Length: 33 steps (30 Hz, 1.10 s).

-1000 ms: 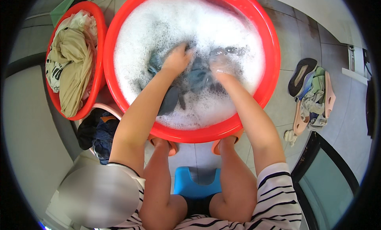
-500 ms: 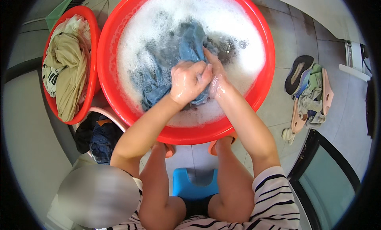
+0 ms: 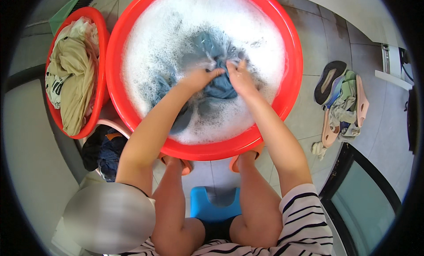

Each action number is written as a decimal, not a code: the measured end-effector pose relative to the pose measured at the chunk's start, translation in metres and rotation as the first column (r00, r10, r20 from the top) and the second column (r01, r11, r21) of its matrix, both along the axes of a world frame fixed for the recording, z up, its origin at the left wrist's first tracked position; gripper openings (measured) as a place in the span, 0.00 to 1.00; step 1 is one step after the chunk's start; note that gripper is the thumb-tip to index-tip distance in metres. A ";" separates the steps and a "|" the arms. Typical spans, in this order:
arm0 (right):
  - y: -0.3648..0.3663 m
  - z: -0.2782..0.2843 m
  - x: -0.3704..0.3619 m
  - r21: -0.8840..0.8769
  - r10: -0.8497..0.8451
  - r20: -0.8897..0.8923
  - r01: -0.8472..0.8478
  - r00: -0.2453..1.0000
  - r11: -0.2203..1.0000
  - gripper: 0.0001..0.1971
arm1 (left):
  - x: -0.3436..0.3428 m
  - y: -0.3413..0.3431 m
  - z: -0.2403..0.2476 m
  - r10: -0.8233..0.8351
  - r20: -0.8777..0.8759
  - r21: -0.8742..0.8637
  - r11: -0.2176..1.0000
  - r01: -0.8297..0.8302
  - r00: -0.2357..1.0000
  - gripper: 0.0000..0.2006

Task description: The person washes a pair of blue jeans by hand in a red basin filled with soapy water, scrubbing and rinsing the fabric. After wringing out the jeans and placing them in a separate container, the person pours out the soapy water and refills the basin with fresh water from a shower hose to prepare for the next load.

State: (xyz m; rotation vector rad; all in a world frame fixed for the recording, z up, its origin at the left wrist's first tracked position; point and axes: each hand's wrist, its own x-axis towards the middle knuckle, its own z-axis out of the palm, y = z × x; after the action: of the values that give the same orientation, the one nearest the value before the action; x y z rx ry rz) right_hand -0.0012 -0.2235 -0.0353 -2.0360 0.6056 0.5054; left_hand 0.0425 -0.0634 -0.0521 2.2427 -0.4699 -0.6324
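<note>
A wet blue garment, its exact kind unclear, lies bunched in the sudsy water of a large red basin. My left hand is closed on its left side, fingers partly sunk in the water and thumb pointing right. From the other side, my right hand grips the same cloth, thumb and fingers pressed around a fold. The hands are a small gap apart, with cloth bunched between them. More of the garment spreads under the foam to the left, where its outline is hidden.
A smaller red basin with beige and white clothes stands left. Below it, a pink tub holds dark clothes. Slippers and crumpled socks lie right on the tiles. A blue stool is beneath me.
My hands, pressed together on the raised cloth before, have come apart slightly and sunk lower. The cloth has dropped into the water, and foam has spread on the right.
</note>
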 end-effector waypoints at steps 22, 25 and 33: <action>0.004 0.078 -0.011 0.505 -0.492 0.238 0.326 0.837 0.799 0.11 | -0.017 -0.008 0.088 0.232 0.195 -0.115 0.970 -0.213 0.953 0.10; -0.007 0.079 -0.027 0.182 -0.241 0.332 0.189 0.912 0.965 0.13 | -0.016 -0.003 0.082 0.189 0.286 -0.024 0.982 -0.190 0.940 0.12; -0.017 -0.003 -0.013 0.133 -0.198 0.048 0.190 0.979 0.973 0.26 | 0.004 -0.015 0.026 0.049 -0.361 0.001 0.999 -0.052 0.931 0.23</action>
State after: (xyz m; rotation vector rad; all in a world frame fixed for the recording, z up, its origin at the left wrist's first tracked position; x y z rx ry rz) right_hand -0.0139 -0.2402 -0.0379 -1.8420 0.7087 0.3558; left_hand 0.0466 -0.0781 -0.0257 2.0598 -0.2277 -0.9896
